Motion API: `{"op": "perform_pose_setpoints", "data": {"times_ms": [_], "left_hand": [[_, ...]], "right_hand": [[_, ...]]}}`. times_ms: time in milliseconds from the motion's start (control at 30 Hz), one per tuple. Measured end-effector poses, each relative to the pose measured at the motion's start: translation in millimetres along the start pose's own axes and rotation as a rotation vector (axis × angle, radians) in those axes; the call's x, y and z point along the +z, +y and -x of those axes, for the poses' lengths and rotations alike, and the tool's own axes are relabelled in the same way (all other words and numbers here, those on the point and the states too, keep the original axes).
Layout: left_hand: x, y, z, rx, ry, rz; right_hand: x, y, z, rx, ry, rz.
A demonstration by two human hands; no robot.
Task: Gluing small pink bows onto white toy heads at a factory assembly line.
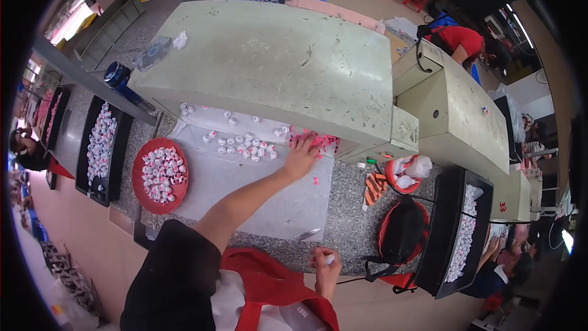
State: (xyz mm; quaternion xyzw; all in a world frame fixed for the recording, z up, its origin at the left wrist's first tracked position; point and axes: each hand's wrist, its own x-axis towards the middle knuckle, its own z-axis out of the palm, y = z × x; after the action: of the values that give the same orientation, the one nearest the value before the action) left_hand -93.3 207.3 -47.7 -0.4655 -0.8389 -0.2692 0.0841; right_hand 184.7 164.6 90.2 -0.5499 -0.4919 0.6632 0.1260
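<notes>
My left hand reaches forward under the edge of a pale green metal housing, its fingers stretched out on a heap of small pink pieces. Close to my body, my right hand is closed around a small white piece, partly hidden by the fingers. Several small white round pieces with pink marks lie on a white sheet left of my left hand. Two loose pink pieces rest near my left wrist. A pointed metal tool lies at the sheet's front edge.
On the left stand a red dish of white-pink pieces and a black tray. To the right are a red bowl, a striped cloth, a black bag and another black tray. Other people work farther right.
</notes>
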Motion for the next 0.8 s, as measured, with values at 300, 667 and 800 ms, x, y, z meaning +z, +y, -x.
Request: {"op": "perform_pose_setpoints", "data": {"times_ms": [300,667,800], "left_hand": [[-92,-97,61,-0.508,0.071,-0.286],[-86,-47,118,-0.212,-0.024,-0.073],[-115,-45,115,-0.26,-0.011,0.063]], "right_hand": [[35,-38,-23,-0.212,-0.15,0.182],[44,-19,-5,-0.41,-0.213,0.559],[47,-29,18,-0.306,-0.28,0.512]]}}
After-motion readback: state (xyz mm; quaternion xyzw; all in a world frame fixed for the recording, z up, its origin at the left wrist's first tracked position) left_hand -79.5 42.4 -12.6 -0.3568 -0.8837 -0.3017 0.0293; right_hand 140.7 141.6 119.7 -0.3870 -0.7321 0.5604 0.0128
